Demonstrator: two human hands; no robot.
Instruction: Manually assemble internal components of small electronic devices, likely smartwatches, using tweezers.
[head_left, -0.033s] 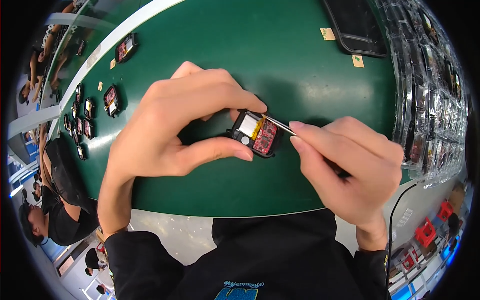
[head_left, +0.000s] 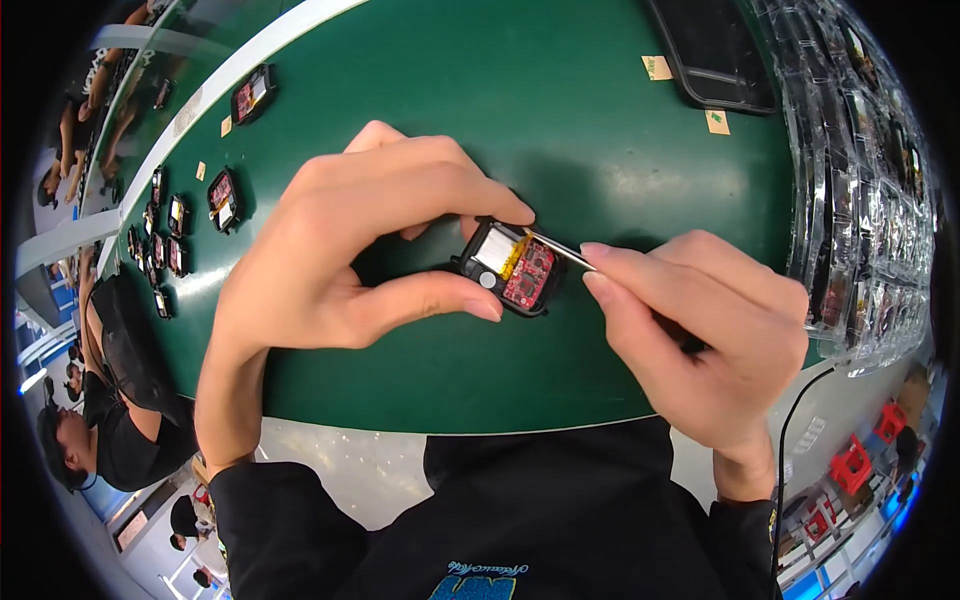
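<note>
Between the thumb and forefinger of my left hand [head_left: 340, 240] sits a small black device housing [head_left: 541, 306], tilted and turned open side up. Inside it I see a red circuit board [head_left: 530, 278], a silver battery pack [head_left: 494, 252], a strip of yellow tape between them and a round pale disc. My right hand [head_left: 700, 320] pinches slim metal tweezers [head_left: 560, 249]. Their tip reaches the housing's upper edge, beside my left fingertip. The rear of the tweezers is hidden in my right hand.
Several similar open housings [head_left: 177, 215] lie on the green table [head_left: 450, 390] at left. A black phone-like slab [head_left: 715, 50] rests at the far right near small paper tags [head_left: 657, 67]. Clear plastic trays [head_left: 860, 220] stack along the right edge. A co-worker [head_left: 130, 420] sits at left.
</note>
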